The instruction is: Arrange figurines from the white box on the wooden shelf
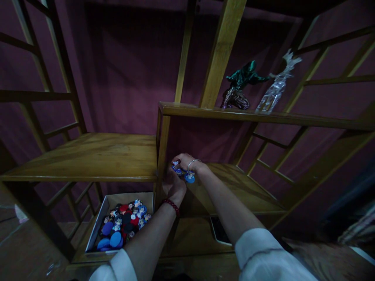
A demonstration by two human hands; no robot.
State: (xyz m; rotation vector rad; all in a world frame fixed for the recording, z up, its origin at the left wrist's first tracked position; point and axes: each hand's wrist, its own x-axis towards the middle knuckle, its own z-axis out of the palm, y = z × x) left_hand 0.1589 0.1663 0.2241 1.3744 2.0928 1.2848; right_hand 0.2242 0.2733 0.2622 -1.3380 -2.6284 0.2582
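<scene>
Both hands are together inside the middle shelf compartment, beside its left upright. My right hand [183, 160], with a silver bracelet at the wrist, has its fingers closed on a small blue and white figurine [176, 168]. Another blue figurine [189, 176] with a round base is just below that wrist. My left hand [175, 186], with a red bead bracelet, is close under the first figurine; its fingers are mostly hidden in shadow. An open box [99, 222] at the lower left holds several small figurines [127, 220] in blue, red and black.
The wooden upright [163, 152] stands just left of the hands. Above them runs an upper shelf [263, 116] with a green and bronze figure [243, 80] and a clear wrapped figure [277, 88]. A dark, pale-edged flat object [219, 230] lies below the right forearm.
</scene>
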